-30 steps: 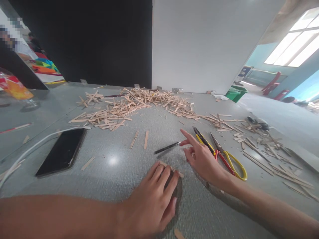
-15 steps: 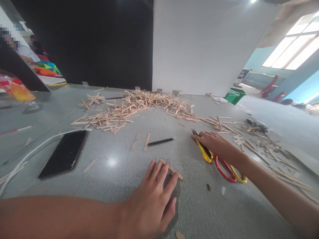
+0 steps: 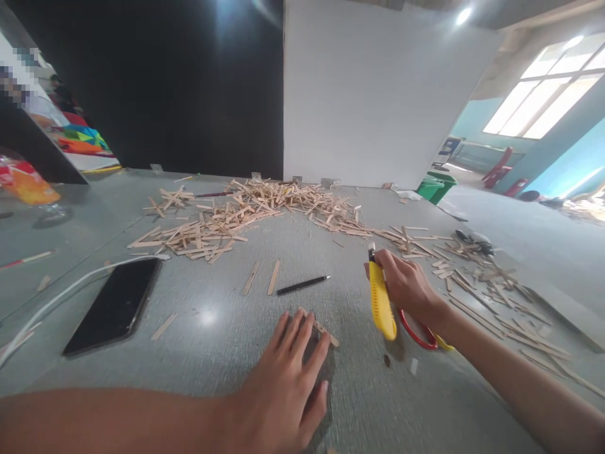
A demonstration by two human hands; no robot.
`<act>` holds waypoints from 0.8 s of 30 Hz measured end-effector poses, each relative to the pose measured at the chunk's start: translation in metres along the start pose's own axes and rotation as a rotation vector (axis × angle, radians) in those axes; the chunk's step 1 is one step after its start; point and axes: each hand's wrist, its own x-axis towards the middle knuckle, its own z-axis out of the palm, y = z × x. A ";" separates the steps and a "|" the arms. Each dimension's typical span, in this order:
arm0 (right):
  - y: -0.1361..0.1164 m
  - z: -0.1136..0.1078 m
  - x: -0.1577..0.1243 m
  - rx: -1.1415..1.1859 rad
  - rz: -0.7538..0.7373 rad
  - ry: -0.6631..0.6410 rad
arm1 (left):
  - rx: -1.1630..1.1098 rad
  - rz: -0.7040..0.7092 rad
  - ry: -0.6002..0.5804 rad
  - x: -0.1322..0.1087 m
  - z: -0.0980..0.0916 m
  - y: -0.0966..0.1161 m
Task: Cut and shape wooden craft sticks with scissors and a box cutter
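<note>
My right hand [image 3: 407, 280] is closed around a yellow utility knife [image 3: 380, 299], raised a little off the grey table [image 3: 227, 378]. Under my right wrist lies a pair of scissors with red and yellow handles [image 3: 420, 337], partly hidden. My left hand [image 3: 295, 372] rests on the table with fingers spread, its fingertips touching a marked wooden craft stick [image 3: 326, 331] partly covered by them. Beyond it lie a black pen [image 3: 303, 285] and two loose craft sticks, the nearer one [image 3: 273, 277] beside the pen.
A heap of craft sticks [image 3: 265, 205] lies along the back, with more scattered sticks [image 3: 501, 296] at right. A phone [image 3: 113, 306] with a white cable [image 3: 61, 293] is at left, near a bottle [image 3: 28, 183]. Black [image 3: 165, 88] and white panels [image 3: 368, 94] stand behind.
My right hand has taken hold of the utility knife and lifted it off the table, turning it more upright. My left hand stays on the stick. The view has shifted slightly.
</note>
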 end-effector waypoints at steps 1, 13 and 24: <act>-0.004 -0.003 -0.001 0.066 0.016 0.012 | 0.000 0.001 0.002 0.000 0.001 0.000; -0.084 0.012 -0.021 0.994 0.419 -0.070 | 0.043 0.009 -0.017 0.004 -0.001 0.002; -0.083 0.021 -0.029 1.076 0.387 -0.304 | -0.013 0.066 -0.098 0.013 -0.011 -0.002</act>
